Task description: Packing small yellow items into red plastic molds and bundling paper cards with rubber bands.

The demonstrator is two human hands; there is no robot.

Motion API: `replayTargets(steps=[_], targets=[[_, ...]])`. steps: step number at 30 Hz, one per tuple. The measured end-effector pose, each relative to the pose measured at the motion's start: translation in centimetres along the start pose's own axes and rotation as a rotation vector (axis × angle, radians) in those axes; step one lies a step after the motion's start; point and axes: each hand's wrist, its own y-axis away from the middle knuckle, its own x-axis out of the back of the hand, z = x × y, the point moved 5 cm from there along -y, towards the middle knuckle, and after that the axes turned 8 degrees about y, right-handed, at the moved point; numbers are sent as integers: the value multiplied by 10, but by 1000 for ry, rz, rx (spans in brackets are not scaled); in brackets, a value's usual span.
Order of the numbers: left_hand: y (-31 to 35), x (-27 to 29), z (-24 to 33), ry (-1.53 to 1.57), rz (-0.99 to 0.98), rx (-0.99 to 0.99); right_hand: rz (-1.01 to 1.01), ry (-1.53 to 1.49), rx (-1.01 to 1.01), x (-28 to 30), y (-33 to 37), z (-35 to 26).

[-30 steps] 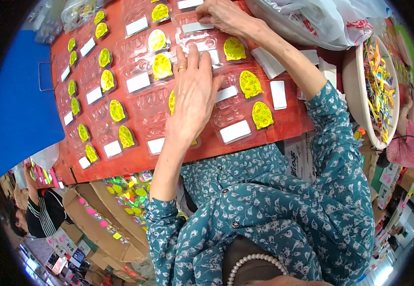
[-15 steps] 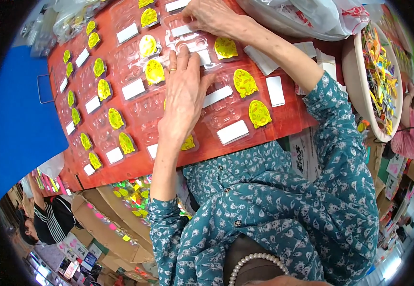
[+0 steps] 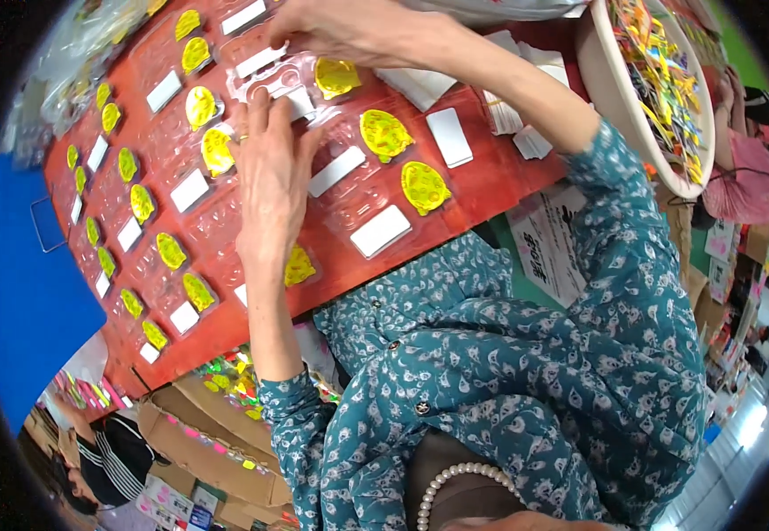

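Rows of clear plastic blister trays lie on the red table, each holding a yellow egg-shaped piece [image 3: 387,134] and a white card [image 3: 381,231]. My left hand [image 3: 271,173] rests, fingers apart, over one tray, its fingertips by a white card [image 3: 299,103]. Farther off, my right hand [image 3: 340,28] reaches across from the right with bent fingers at the far part of the same clear tray [image 3: 241,86], close to another white card [image 3: 260,61]. What its fingertips hold, if anything, is hidden. A yellow piece [image 3: 337,78] sits under my right wrist.
Stacked white cards [image 3: 502,113] and a loose white card [image 3: 449,137] lie on the right of the red table [image 3: 482,181]. Beyond stands a pale tub [image 3: 592,66] of colourful small items. A blue surface [image 3: 30,310] is at the left. Other people sit nearby.
The view has shifted, so the table's things appear farther left. Both hands stay at the same tray; my right fingers are bent down more at its far part.
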Motion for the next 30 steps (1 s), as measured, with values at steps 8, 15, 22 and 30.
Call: replayTargets(steps=[8, 15, 22, 30], targets=[[1, 2, 33, 43, 52, -93, -158, 71, -238, 64, 85, -12], [0, -7, 60, 86, 38, -193, -78, 242, 80, 12, 119, 10], [4, -10, 58, 78, 49, -188, 27, -82, 181, 50, 122, 1], [-28, -31, 77, 81, -70, -281, 1, 193, -469, 124, 164, 0]])
